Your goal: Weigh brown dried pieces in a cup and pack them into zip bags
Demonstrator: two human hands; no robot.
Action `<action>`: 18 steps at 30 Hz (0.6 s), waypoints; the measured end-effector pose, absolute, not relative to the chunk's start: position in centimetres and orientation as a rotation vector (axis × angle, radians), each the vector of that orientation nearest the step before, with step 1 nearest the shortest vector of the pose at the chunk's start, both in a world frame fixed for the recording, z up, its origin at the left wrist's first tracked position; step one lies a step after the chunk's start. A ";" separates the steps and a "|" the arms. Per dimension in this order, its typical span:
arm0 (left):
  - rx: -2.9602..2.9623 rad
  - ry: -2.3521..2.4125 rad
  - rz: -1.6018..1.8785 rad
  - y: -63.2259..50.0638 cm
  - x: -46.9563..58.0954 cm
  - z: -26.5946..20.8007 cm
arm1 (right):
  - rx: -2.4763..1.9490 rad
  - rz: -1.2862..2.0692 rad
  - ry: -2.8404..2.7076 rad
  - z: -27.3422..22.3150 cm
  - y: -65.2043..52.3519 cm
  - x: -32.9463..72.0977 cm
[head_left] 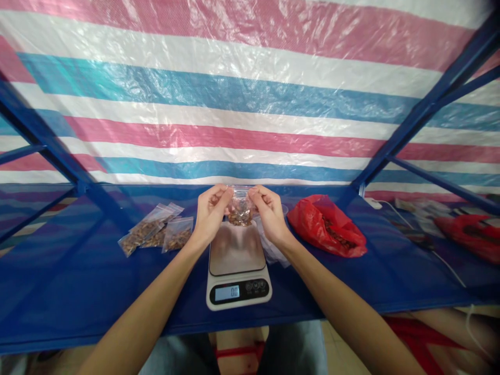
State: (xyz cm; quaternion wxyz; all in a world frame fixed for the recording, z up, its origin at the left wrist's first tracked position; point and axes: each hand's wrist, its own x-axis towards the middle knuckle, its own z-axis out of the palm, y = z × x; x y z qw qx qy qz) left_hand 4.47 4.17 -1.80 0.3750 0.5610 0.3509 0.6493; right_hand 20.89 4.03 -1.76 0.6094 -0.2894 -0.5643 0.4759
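Between my two hands hangs a small clear zip bag [240,212] with brown bits in its bottom, held above the far end of a kitchen scale [237,255]. My left hand [214,208] pinches the bag's upper left corner. Thumb and fingers of my right hand [269,209] grip its upper right corner. The scale's display reads 0.0, and its steel plate carries nothing I can see. Left of the scale lie several filled zip bags [156,229] of brown pieces. An opened red plastic bag [327,227] with dark brown pieces inside sits to the right.
Partly behind my right hand are clear plastic bags [275,252] beside the scale. A white plug or adapter [373,203] with a cable lies at the right, near another red bag [471,237]. Blue metal posts [429,107] and a striped sheet [234,99] bound the blue table [78,291].
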 end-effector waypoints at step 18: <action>1.723 0.848 1.457 2.8 4.8 0.0 | -0.638 1.070 -1.448 -0.5 3.5 20.7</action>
